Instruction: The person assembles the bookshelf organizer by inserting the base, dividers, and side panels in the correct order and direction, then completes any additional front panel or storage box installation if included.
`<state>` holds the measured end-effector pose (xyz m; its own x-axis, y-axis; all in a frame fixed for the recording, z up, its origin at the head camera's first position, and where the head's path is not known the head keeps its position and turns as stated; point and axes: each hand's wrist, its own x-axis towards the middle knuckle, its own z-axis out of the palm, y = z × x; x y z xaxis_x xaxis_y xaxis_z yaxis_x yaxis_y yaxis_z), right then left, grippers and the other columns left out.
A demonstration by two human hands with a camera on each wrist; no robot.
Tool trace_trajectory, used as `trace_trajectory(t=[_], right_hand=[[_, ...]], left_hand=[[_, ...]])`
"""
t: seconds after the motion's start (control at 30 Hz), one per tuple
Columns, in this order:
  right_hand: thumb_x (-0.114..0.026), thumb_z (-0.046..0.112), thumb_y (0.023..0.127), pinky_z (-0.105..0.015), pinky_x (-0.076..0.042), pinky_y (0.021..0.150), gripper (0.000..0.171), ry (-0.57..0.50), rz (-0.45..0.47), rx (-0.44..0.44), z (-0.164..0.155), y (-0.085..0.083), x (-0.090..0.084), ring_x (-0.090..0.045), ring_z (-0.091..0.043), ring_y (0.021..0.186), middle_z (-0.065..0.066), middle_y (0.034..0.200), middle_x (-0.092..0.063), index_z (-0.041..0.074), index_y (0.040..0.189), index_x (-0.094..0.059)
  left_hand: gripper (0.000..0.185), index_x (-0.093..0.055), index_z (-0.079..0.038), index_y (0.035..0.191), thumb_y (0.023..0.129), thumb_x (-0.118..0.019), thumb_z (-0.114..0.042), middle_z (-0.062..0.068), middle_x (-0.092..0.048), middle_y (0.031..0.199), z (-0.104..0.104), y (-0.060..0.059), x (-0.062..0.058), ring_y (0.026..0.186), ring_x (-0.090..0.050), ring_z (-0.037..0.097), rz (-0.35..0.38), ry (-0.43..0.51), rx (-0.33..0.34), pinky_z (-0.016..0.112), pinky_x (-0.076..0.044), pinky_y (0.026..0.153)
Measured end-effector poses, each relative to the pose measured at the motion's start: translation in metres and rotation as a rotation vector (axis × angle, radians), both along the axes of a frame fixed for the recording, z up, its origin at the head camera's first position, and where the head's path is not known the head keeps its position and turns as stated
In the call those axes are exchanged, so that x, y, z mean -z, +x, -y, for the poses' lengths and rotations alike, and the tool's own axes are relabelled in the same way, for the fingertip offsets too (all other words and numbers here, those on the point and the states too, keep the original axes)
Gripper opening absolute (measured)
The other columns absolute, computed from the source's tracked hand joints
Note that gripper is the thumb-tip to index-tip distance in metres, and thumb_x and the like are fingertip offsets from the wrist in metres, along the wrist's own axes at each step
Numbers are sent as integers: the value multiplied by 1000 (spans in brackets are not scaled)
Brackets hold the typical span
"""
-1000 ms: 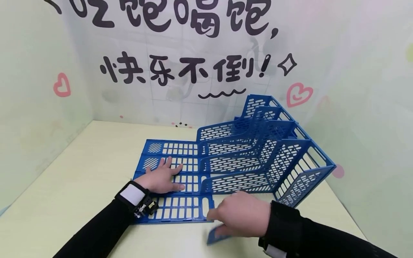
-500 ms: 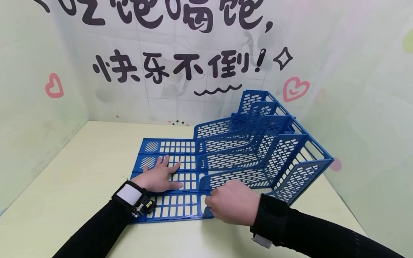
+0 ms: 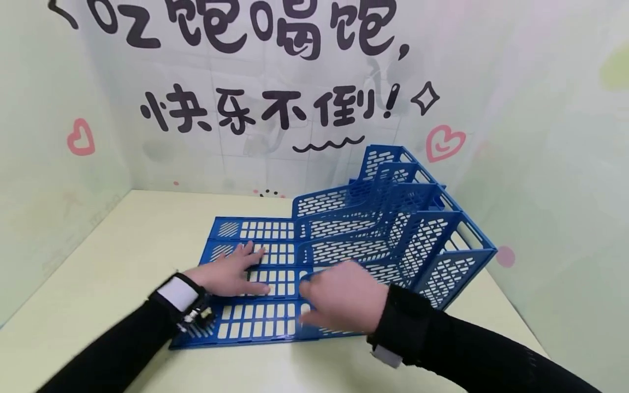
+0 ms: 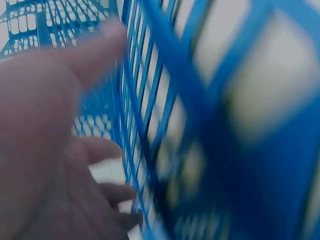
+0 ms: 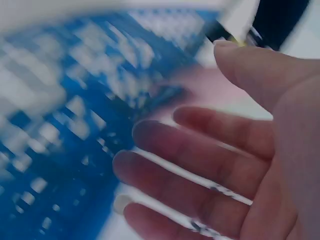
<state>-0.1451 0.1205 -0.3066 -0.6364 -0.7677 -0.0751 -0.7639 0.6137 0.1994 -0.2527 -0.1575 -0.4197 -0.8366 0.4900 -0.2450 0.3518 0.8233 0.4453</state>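
While the left hand [image 3: 231, 275] presses flat, fingers spread, the right hand [image 3: 344, 297] hovers open over the blue rack [image 3: 393, 234].

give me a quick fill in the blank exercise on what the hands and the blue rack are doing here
1. The file rack is made of plastic coloured ____.
2. The left hand lies flat on the rack's slotted ____ panel.
3. The right hand is at the near edge of the rack, with its fingers ____ rather than curled into a fist.
4. The rack rests on a pale ____.

Missing words: blue; base; straight; table
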Motion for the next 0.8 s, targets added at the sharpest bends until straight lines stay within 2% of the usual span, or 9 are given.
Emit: trace_trajectory(t=[0.1, 0.2, 0.3, 0.43, 0.53, 0.6, 0.67, 0.77, 0.8], right_hand=[[-69, 45, 109, -21, -45, 57, 27, -108, -1, 126, 18, -20, -42, -55, -8, 61, 7, 77, -67, 19, 103, -75], [-66, 42, 111, -27, -48, 61, 26, -180, 9, 264, 35, -51, -79, -60, -12, 67, 6, 79, -67, 19, 105, -76], [-63, 38, 113, -30, -42, 64, 30, -193, 60, 370, 42, -86, -89, -55, -14, 69, 5, 74, -58, 17, 93, -73], [-65, 37, 111, -31, -36, 64, 47, -103, 169, 466, 37, -123, -62, -45, -14, 63, 6, 65, -42, 19, 70, -54], [-71, 39, 108, -32, -41, 69, 48, 17, 261, 557, 26, -141, -30, -47, -14, 64, 5, 68, -48, 20, 68, -53], [-77, 39, 104, -32, -50, 76, 37, 87, 305, 624, 16, -147, -12, -57, -15, 72, 4, 79, -62, 18, 76, -64], [-82, 39, 100, -34, -56, 85, 25, 141, 345, 670, 4, -153, 4, -65, -16, 84, 1, 98, -74, 15, 94, -75], [-86, 34, 98, -37, -60, 99, 33, 179, 400, 684, -16, -158, 19, -73, -18, 106, -3, 126, -78, 15, 123, -78], [-86, 32, 98, -38, -60, 102, 35, 179, 419, 677, -23, -158, 21, -73, -19, 111, -4, 130, -77, 14, 127, -78]], left_hand=[[129, -23, -6, 175, 82, -90, -66, 36, -7, 180, 30, -11, -12, 163, -5, 66, -27, -6, 27, 85, -13, 126], [141, -22, -5, 175, 73, -97, -64, 39, -5, 178, 53, -19, -14, 159, -7, 72, -27, -70, 7, 87, -14, 124], [142, -24, -7, 175, 70, -97, -68, 41, -3, 177, 60, -19, -6, 156, -6, 77, 35, -115, -6, 89, -15, 121], [137, -29, -11, 174, 71, -95, -71, 39, -2, 178, 55, -10, 3, 155, -5, 78, 69, -103, -8, 91, -16, 119], [134, -31, -12, 174, 72, -95, -70, 38, -2, 179, 47, -4, 4, 156, -8, 77, 58, -85, -9, 90, -18, 119], [135, -29, -10, 174, 72, -94, -71, 37, -3, 179, 41, -2, 3, 157, -11, 74, 45, -86, -1, 88, -20, 121], [139, -25, -5, 174, 73, -94, -71, 38, -4, 179, 34, 0, 1, 160, -12, 70, 33, -84, 6, 84, -19, 125], [145, -20, 3, 173, 74, -93, -72, 38, -5, 179, 22, 2, -1, 165, -11, 62, 15, -75, 25, 77, -17, 131], [145, -18, 6, 172, 75, -92, -72, 38, -5, 179, 18, 3, -1, 166, -10, 60, 11, -66, 35, 75, -16, 132]])
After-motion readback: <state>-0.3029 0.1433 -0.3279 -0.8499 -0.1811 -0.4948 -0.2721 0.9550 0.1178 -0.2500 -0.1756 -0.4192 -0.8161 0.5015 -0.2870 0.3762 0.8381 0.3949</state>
